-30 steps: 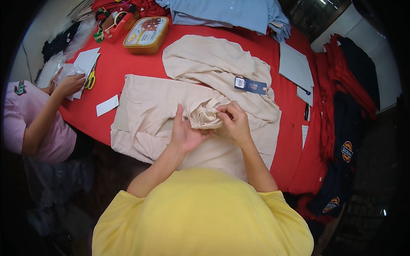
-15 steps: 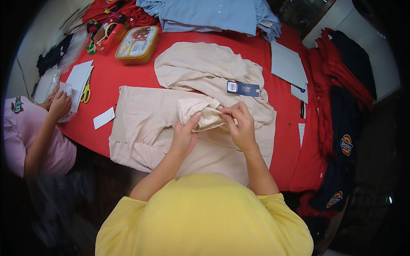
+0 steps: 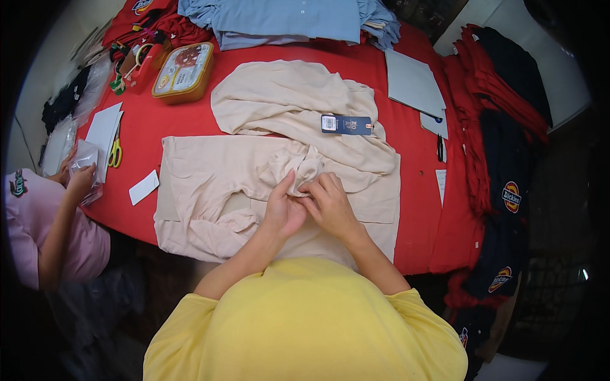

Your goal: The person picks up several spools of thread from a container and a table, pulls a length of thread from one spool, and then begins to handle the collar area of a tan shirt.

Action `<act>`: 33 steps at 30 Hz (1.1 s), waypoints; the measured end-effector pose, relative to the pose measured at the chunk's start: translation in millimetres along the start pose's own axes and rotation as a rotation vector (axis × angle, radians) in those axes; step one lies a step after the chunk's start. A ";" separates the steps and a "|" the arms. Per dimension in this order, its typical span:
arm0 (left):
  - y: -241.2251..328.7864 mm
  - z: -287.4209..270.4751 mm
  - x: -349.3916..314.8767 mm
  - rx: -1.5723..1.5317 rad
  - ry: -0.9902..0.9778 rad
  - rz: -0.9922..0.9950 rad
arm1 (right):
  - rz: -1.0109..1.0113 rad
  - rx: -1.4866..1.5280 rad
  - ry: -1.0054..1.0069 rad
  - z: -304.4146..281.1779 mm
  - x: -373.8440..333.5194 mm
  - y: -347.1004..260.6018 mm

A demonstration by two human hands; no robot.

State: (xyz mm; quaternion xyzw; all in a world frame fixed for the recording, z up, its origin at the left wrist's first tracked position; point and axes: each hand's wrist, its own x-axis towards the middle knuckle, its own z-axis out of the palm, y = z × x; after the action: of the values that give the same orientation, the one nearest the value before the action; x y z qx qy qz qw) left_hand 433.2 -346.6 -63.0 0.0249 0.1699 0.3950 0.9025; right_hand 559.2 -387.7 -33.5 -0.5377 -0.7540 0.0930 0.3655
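Observation:
A beige garment [image 3: 197,165] lies spread in front of me, partly folded over itself at the far side. My left hand [image 3: 284,208] pinches a bunched end of it [image 3: 293,164], thumb pointing away from me. Close against it, my right hand [image 3: 331,204] grips the same bunch with bent fingers, its fingertips partly hidden in the cloth. A dark blue hang tag [image 3: 354,126] with a white label rests on the garment's far folded part, beyond my right hand.
A red-covered table [image 3: 254,54] carries a yellow-lidded tub [image 3: 183,71], folded light-blue shirts [image 3: 286,22], yellow scissors [image 3: 115,152], a white card [image 3: 144,187] and white sheets [image 3: 413,79]. Red and navy garments [image 3: 505,159] hang at right. At left, a person in pink [image 3: 54,222] handles clear plastic.
My hands have come closer together and nearer to me. The cloth between them, earlier spread like a small pouch, is now bunched tighter. The whole view has shifted slightly.

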 end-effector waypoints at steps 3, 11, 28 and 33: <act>-2.3 9.6 -4.7 -0.010 0.040 0.058 | -0.054 0.028 -0.033 -4.2 -3.4 4.1; -1.3 -2.3 9.1 0.102 0.087 0.023 | 0.122 0.177 -0.063 -27.1 -12.6 2.4; -4.0 1.7 5.6 0.235 0.098 0.106 | 0.556 0.405 0.111 -20.8 -3.0 22.0; -2.1 11.8 3.9 0.211 0.120 0.089 | 0.461 0.208 0.069 -31.5 5.6 14.6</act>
State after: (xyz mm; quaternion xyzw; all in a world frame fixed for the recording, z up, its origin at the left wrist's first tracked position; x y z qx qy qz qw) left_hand 441.0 -344.1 -53.5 0.1035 0.2627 0.4153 0.8647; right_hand 589.6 -384.8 -16.2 -0.6576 -0.5851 0.2328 0.4135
